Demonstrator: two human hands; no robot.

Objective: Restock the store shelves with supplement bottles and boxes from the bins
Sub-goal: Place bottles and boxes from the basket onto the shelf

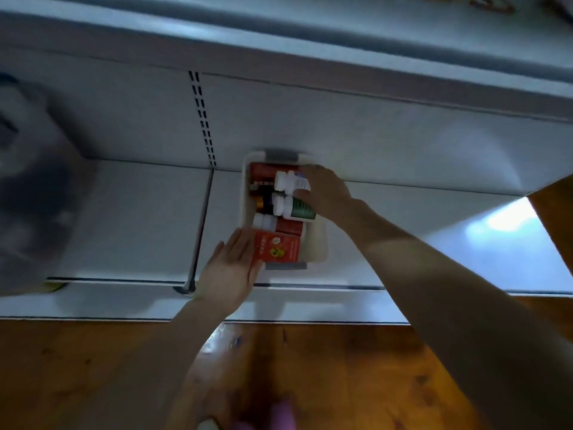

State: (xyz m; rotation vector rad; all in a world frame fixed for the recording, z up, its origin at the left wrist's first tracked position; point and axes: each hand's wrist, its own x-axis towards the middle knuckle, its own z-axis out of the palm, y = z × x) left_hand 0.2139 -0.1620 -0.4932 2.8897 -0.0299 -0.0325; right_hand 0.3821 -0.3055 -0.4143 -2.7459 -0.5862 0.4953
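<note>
White metal store shelving [130, 218] fills the view above a brown wooden floor [77, 367], with a slotted upright [203, 119] dividing the back panel; at far left a blurred dark shape cannot be identified. On the lower shelf sits a small white plastic bin with grey handles [317, 246], pushed close to the back panel, probably so its stock is within reach of the empty shelf around it. Left hand [231, 268] lies open and flat against the near left corner of an orange-red cardboard box [280, 246] at the bin's front, seemingly steadying or lifting it; whether the fingers grip it I cannot tell. Behind that box the bin holds a dark red box [288, 226], a dark bottle with a gold band [263, 203], a red carton [263, 176] at the back, and several white-capped bottles. Right hand [325, 190] reaches in from the far side, fingers curled over a white supplement bottle [290, 181] and resting by a green-labelled bottle [299, 209], apparently picking one out.
</note>
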